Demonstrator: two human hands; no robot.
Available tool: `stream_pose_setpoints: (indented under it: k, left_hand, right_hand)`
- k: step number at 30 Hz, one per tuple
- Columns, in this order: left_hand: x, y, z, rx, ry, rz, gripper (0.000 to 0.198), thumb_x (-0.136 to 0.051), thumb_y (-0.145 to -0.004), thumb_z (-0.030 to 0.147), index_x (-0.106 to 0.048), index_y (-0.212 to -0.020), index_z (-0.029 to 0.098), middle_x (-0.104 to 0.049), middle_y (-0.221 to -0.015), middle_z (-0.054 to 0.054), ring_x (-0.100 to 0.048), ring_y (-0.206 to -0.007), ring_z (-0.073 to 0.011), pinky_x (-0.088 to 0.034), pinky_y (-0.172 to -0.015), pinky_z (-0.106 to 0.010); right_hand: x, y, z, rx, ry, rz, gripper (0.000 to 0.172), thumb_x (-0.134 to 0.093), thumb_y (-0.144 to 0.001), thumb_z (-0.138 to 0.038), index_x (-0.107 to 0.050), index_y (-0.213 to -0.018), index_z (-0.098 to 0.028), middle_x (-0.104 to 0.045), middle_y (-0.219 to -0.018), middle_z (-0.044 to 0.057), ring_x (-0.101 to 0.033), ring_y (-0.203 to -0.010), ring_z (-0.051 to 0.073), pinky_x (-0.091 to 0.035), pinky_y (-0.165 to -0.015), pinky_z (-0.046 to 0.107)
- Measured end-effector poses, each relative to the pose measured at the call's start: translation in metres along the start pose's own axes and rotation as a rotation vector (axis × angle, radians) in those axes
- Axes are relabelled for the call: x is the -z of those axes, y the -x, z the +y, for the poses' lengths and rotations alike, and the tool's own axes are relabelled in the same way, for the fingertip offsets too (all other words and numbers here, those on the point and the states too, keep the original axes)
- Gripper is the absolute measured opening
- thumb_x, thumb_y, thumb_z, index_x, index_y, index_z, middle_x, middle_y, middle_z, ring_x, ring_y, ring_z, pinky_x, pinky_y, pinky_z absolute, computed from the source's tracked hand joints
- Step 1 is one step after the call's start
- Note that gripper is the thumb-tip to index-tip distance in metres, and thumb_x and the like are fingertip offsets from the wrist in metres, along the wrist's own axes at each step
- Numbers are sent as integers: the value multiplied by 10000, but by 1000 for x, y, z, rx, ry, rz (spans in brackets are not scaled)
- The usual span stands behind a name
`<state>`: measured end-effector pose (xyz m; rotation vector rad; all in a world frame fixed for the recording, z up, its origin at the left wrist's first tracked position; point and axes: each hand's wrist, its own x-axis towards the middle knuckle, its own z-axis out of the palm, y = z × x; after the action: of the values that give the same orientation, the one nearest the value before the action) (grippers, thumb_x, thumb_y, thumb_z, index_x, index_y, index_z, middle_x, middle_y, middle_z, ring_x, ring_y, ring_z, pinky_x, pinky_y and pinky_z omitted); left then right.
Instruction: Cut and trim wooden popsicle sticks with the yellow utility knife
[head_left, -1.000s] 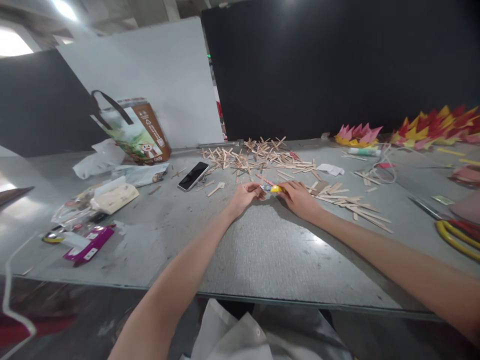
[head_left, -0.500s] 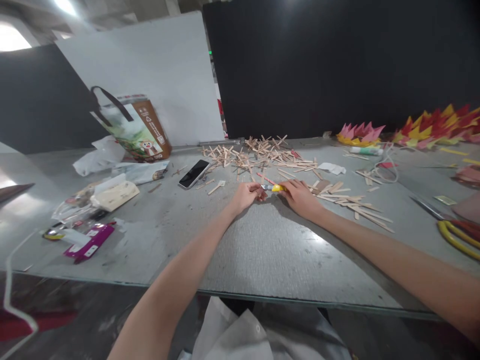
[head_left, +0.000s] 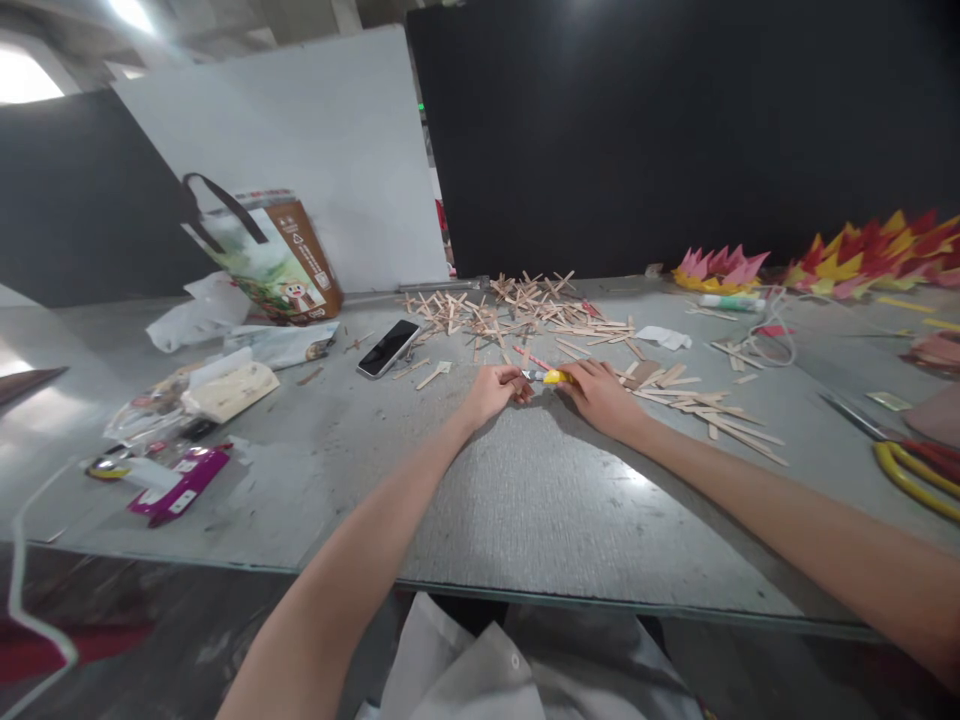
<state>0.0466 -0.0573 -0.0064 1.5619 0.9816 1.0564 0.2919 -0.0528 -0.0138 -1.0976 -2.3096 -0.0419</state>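
Observation:
My right hand [head_left: 596, 393] is closed on a small yellow tool [head_left: 553, 377], which looks like a utility knife. Its silvery end points left, towards my other hand. The fingers of my left hand [head_left: 496, 392] are pinched together right at that silvery tip; whatever they hold is too small to make out. Both hands rest low over the grey table, close to each other. Just beyond them lie a red patterned strip [head_left: 530, 357] and loose wooden sticks [head_left: 694, 408], some of them beside my right wrist.
A pile of wooden sticks [head_left: 517, 305] lies at the back. To the left are a phone [head_left: 388, 349], a printed bag [head_left: 281, 260] and a purple packet [head_left: 180, 487]. Yellow-handled scissors [head_left: 911, 475], a glue stick [head_left: 731, 301] and folded-paper pieces [head_left: 870, 255] lie right.

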Motion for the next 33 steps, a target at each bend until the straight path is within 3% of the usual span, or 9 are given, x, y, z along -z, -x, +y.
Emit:
stream_pose_setpoints:
  k: [9, 33]
  left_hand:
    - [0, 0, -1, 5, -6, -11, 255, -715, -901, 377, -713, -818, 136, -765, -789, -94, -705, -662, -166, -566, -680, -297]
    - [-4, 0, 1, 2, -7, 15, 232, -709, -890, 347, -683, -784, 142, -711, -698, -45, -661, -606, -130, -518, -627, -255]
  right_hand:
    - [1, 0, -1, 3, -9, -2, 325, -412, -1094, -373, -642, -1233, -190, -728, -1187, 143, -624, -1111, 320, -411, -970, 457]
    - [-2, 0, 1, 3, 11, -9, 333, -381, -1096, -341, -646, -1235, -195, -734, -1185, 146, -623, -1115, 324, -403, -976, 456]
